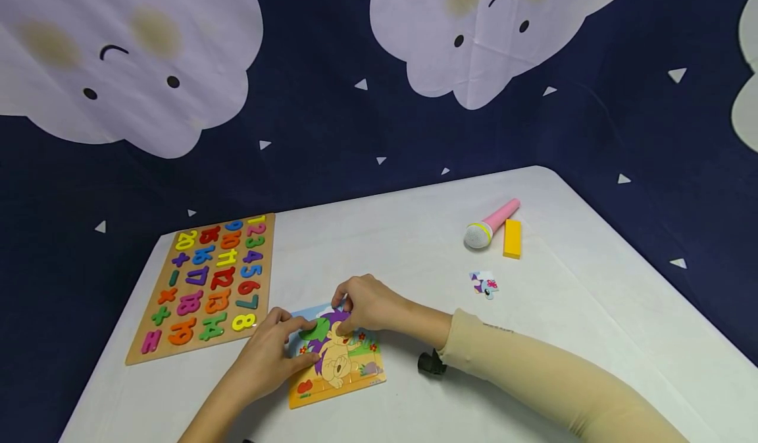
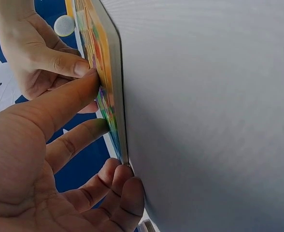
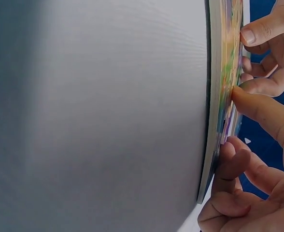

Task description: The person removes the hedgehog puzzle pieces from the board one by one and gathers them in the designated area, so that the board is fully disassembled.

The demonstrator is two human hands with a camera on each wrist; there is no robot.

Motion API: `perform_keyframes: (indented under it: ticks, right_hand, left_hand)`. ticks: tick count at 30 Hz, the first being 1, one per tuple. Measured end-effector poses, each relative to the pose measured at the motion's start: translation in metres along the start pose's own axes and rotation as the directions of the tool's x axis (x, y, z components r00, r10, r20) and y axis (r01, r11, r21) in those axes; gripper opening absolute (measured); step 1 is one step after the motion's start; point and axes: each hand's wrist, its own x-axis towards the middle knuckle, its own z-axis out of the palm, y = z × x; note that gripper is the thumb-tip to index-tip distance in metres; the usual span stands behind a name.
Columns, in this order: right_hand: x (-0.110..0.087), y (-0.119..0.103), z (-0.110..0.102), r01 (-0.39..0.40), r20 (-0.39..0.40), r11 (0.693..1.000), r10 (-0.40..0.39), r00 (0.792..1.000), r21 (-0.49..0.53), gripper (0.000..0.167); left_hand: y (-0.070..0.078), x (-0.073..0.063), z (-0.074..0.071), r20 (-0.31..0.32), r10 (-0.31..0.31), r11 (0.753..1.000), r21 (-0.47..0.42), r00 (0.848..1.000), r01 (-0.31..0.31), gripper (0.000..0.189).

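A hedgehog jigsaw puzzle lies flat on the white table, its board bordered in orange and blue. My left hand rests at its left side, thumb and index finger touching the picture. In the left wrist view, the other fingers lie by the board's edge. My right hand is over the upper part. Its thumb and index finger pinch a purple-edged puzzle piece, which appears slightly raised in the right wrist view. The right fingers hide part of the picture's top.
A wooden number board lies at the left. Toward the back right are a pink toy microphone and a yellow block. A loose puzzle piece lies nearer. Under the right wrist is a black device.
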Motion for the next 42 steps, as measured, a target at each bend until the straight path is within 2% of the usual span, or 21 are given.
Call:
perform_keyframes:
  ticks: [10, 22, 35, 42]
  right_hand:
    - [0.001, -0.0016, -0.0005, 0.01, 0.002, 1.0, -0.01, 1.0, -0.012, 0.036]
    - [0.0044, -0.0059, -0.0009, -0.044, 0.026, 0.998, 0.046, 0.999, -0.049, 0.037]
    - [0.0049, -0.007, -0.0021, -0.041, 0.046, 0.994, 0.046, 0.998, -0.099, 0.038]
    - [0.0047, -0.0101, -0.0028, -0.044, 0.046, 0.991, 0.05, 0.998, -0.127, 0.04]
  left_hand:
    - [-0.0002, 0.0005, -0.0003, -0.004, -0.003, 1.0, -0.003, 1.0, 0.003, 0.048]
    - [0.0009, 0.0007, -0.0008, -0.001, -0.019, 1.0, -0.015, 1.0, 0.019, 0.048]
    - [0.0027, 0.0016, -0.0003, -0.011, -0.017, 1.0, -0.017, 1.0, 0.017, 0.046]
    - [0.0028, 0.002, 0.0004, -0.005, -0.038, 0.999, -0.007, 0.999, 0.038, 0.046]
